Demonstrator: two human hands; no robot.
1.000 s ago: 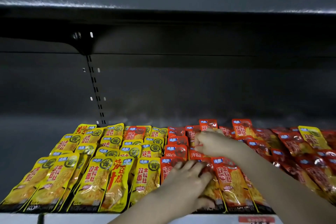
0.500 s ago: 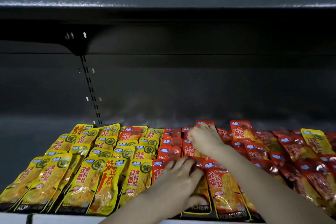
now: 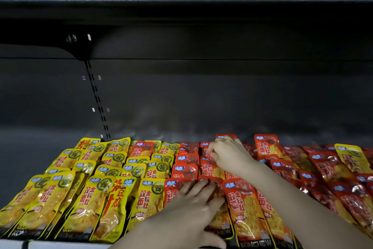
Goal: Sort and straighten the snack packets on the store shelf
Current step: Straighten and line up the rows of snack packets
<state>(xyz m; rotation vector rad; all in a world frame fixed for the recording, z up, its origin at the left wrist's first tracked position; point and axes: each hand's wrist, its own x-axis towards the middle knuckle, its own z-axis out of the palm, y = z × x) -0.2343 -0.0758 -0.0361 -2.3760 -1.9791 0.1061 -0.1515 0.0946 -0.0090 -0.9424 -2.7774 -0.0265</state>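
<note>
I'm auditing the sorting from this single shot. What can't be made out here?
Head view, all of it:
- Front of the red packet under the left hand: covered by that hand.
- Whether the right hand grips a packet: its curled fingers hide the contact.
- The far-right red packets: blurred, cut off by the frame edge.
- The stray yellow packet: print too blurred to read.

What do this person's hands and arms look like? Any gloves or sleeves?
No gloves: the left hand and right hand are both bare. The left forearm and right forearm are bare too as far as the picture reaches, with no sleeve, watch, bracelet or ring visible.
</note>
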